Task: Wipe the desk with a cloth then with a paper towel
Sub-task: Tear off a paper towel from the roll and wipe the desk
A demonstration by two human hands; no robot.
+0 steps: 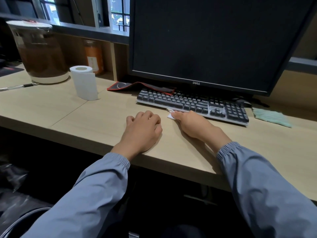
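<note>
On the smooth pale wood-grain tabletop (85, 121), the right hand (192, 124) pinches a small folded white paper towel (170, 115) while the left hand (143, 130) rests loosely curled, holding nothing.

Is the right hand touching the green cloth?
Apart. The head view shows the right hand holding a white paper towel by the keyboard, with bare desk before the green cloth.
</note>
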